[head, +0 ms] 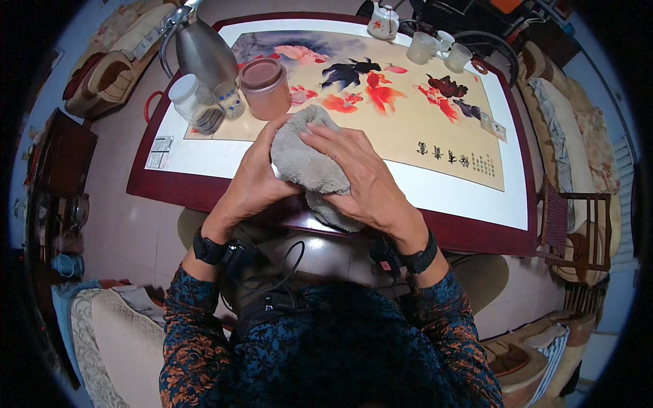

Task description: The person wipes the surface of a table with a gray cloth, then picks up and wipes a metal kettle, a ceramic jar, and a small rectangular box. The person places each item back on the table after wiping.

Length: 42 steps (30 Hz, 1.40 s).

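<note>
A grey terry cloth [306, 158] is bunched between my two hands above the table's near edge. My left hand [255, 173] grips it from the left, thumb underneath. From the right, my right hand [365, 176] presses its fingers over the top of the cloth, and a loose fold hangs below the palm. Whether the cloth wraps something cannot be made out; a small pale edge shows by my left thumb. Just beyond my left hand stand a pink lidded canister [265, 92], a clear glass with blue marks [229, 100] and a white-capped jar [196, 104].
A steel vacuum jug [206, 53] rises at the back left of the goldfish-printed table [331, 135]. Along the far edge are a white teapot [383, 23], frosted cups [422, 47] and a white mug [445, 41]. A wooden chair [576, 229] stands at the right.
</note>
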Tool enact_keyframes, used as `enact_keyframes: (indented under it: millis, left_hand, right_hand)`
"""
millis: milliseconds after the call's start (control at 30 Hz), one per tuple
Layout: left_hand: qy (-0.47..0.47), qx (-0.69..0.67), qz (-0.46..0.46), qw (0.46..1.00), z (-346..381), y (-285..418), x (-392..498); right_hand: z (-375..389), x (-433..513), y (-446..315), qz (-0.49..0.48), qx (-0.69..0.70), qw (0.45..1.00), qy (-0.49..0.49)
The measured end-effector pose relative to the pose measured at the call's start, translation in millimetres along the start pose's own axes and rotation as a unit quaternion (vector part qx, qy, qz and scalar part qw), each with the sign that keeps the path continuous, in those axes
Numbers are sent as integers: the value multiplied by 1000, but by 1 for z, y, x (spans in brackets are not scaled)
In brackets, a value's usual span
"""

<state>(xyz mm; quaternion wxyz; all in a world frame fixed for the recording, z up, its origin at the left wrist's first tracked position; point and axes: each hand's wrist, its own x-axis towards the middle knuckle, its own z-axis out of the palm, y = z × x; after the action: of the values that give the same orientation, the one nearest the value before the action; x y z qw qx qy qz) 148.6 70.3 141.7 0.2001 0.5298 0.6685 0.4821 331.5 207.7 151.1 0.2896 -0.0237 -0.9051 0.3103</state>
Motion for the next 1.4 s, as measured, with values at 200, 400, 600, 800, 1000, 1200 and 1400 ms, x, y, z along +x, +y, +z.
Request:
enact_keyframes:
  millis: [200, 400, 600, 800, 1000, 1200, 1400]
  left_hand:
    - [-10, -50, -16, 999, 5, -3, 2]
    - [-30, -35, 16, 999, 8, -7, 1]
    - [-18, 1, 72, 997, 12, -4, -2]
    - [-17, -140, 20, 990, 12, -6, -4]
    - [12, -232, 31, 972, 5, -10, 0]
    - [-28, -318, 7, 948, 4, 6, -4]
    - [-42, -331, 19, 942, 15, 14, -4]
  right_hand:
    - [-2, -24, -9, 8, -5, 1000, -18]
    - [-3, -27, -12, 17, -16, 999, -22]
    - [-6, -2, 0, 25, -22, 999, 8]
    - [-7, -10, 2, 55, 14, 998, 17]
    - [-9, -45, -12, 81, 39, 996, -8]
    - [-28, -43, -15, 257, 185, 944, 88]
    - [-20, -21, -18, 230, 259, 934, 88]
